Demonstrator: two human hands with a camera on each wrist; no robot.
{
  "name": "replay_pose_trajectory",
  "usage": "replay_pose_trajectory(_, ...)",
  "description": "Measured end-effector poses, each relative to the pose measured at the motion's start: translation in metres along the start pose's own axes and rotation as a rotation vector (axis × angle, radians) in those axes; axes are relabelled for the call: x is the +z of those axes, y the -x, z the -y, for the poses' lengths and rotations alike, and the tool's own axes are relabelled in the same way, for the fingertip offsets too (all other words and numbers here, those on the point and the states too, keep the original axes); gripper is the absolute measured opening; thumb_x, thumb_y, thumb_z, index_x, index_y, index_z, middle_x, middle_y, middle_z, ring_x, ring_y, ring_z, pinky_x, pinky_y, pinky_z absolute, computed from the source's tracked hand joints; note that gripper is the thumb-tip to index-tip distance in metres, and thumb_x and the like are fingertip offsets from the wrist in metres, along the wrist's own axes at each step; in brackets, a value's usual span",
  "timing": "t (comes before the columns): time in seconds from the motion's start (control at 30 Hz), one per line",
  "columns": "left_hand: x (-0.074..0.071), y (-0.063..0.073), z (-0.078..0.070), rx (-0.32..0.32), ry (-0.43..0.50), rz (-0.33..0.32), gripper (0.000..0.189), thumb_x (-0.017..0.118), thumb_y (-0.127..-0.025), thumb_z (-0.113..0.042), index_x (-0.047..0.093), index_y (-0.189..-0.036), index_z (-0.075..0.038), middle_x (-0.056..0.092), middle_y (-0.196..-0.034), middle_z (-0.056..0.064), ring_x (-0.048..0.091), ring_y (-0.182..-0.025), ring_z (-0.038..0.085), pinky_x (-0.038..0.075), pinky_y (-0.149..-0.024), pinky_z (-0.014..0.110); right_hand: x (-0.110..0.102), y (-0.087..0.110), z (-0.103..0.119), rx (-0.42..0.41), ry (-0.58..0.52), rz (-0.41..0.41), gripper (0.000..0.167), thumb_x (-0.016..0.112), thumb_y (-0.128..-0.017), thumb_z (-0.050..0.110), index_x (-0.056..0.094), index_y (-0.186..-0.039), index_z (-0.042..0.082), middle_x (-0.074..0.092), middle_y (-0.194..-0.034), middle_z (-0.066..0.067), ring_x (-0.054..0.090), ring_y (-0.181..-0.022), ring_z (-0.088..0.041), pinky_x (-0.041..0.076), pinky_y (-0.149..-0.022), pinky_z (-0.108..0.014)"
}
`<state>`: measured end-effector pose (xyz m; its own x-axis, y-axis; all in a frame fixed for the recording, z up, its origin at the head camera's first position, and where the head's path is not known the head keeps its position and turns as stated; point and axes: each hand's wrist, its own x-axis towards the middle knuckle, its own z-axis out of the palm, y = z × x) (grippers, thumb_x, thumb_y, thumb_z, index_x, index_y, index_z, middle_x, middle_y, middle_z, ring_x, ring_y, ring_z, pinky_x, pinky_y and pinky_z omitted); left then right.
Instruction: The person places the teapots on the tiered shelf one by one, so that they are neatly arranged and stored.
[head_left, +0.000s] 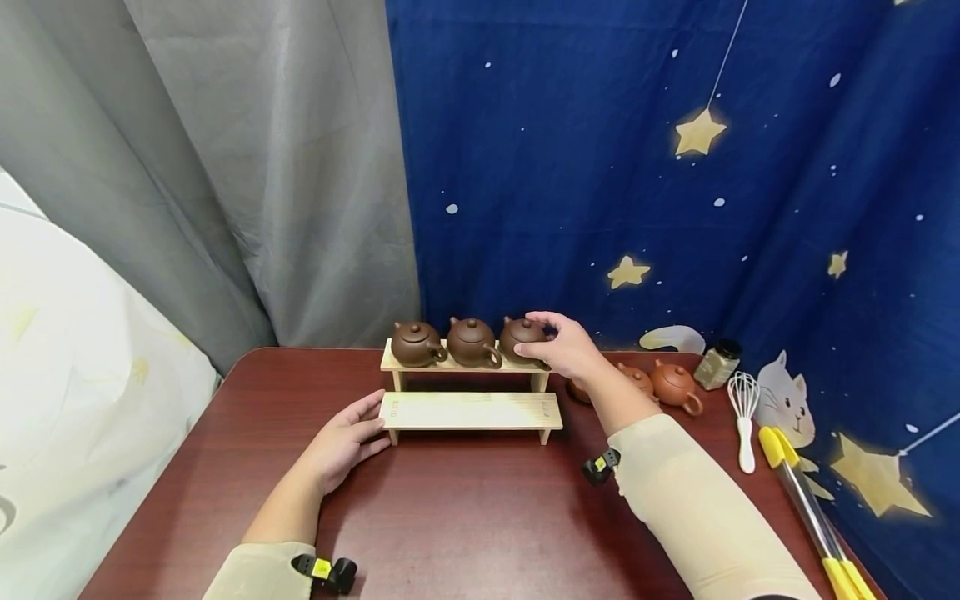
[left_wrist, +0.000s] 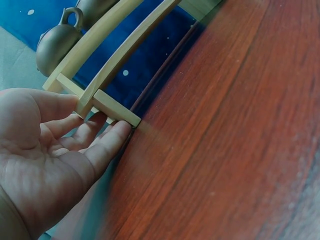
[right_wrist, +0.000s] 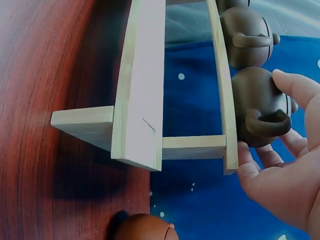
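Three dark brown teapots stand in a row on the upper step of a light wooden two-step stand (head_left: 472, 410): a left teapot (head_left: 415, 344), a middle teapot (head_left: 471, 342) and a right teapot (head_left: 517, 336). My right hand (head_left: 572, 346) holds the right teapot, thumb on one side and fingers round the other; its handle (right_wrist: 270, 125) points outward in the right wrist view. With thumb and fingers, my left hand (head_left: 347, 440) grips the stand's left end, at the lower board and its leg (left_wrist: 117, 108). Nothing stands on the lower step.
Reddish-brown teapots (head_left: 672, 385) sit right of the stand, partly behind my right forearm. Farther right are a jar (head_left: 717, 364), a white-handled whisk (head_left: 745, 421) and yellow-tipped tongs (head_left: 813, 508). Grey and blue curtains (head_left: 540, 167) hang behind the dark red table (head_left: 465, 517).
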<state>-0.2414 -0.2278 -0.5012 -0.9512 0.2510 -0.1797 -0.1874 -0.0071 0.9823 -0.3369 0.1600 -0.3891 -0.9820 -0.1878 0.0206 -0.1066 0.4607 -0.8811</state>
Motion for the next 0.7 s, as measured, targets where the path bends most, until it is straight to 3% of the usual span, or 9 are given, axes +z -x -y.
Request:
replay_pose_trajectory(0.17,-0.001,-0.001,0.002,-0.005,0.006,-0.005,0.067,0.048,-0.113,-0.012,0.017,-0.173,-0.011,0.029,-0.174,0.018,0.058,-0.134,0.012,0.056,-0.109,0.035,-0.006,0.009,-0.004,-0.035,0.038,-0.014,0.071,0.086,-0.091,0.032,0.056,-0.154,0.018,0.056,-0.157,-0.010,0.060,-0.136,-0.035,0.057,-0.104,-0.043)
replay_pose_trajectory(0.3,-0.001,-0.002,0.003,-0.011,0.009,-0.004,0.067,0.048,-0.113,-0.012,0.018,-0.173,-0.013,0.030,-0.174,0.016,0.058,-0.135,0.013,0.056,-0.109,0.035,-0.021,0.028,-0.010,-0.066,0.048,-0.082,0.066,0.081,-0.097,0.036,0.055,-0.155,0.017,0.057,-0.156,-0.013,0.061,-0.139,-0.037,0.056,-0.107,-0.049)
replay_pose_trajectory(0.4,-0.002,-0.002,0.003,-0.012,0.014,-0.008,0.067,0.049,-0.113,-0.012,0.018,-0.173,-0.013,0.030,-0.174,0.016,0.058,-0.135,0.014,0.056,-0.110,0.036,-0.036,0.044,-0.018,-0.083,0.048,-0.143,0.060,0.078,-0.099,0.036,0.057,-0.152,0.017,0.061,-0.153,-0.013,0.062,-0.137,-0.037,0.059,-0.100,-0.041)
replay_pose_trajectory(0.57,-0.002,-0.002,0.003,0.001,0.019,0.006,0.068,0.048,-0.113,-0.011,0.015,-0.173,-0.011,0.027,-0.175,0.019,0.057,-0.135,0.014,0.055,-0.109,0.035,-0.064,0.071,-0.046,-0.101,0.076,-0.222,0.055,0.074,-0.102,0.033,0.058,-0.151,0.012,0.063,-0.147,-0.017,0.065,-0.131,-0.035,0.053,-0.087,-0.014)
replay_pose_trajectory(0.7,-0.002,-0.001,0.002,0.000,0.021,0.000,0.068,0.048,-0.113,-0.010,0.016,-0.173,-0.010,0.027,-0.175,0.018,0.058,-0.133,0.012,0.055,-0.108,0.034,-0.091,0.088,-0.073,-0.089,0.147,-0.286,0.057,0.074,-0.103,0.033,0.057,-0.151,0.008,0.065,-0.144,-0.021,0.068,-0.121,-0.016,0.049,-0.085,-0.005)
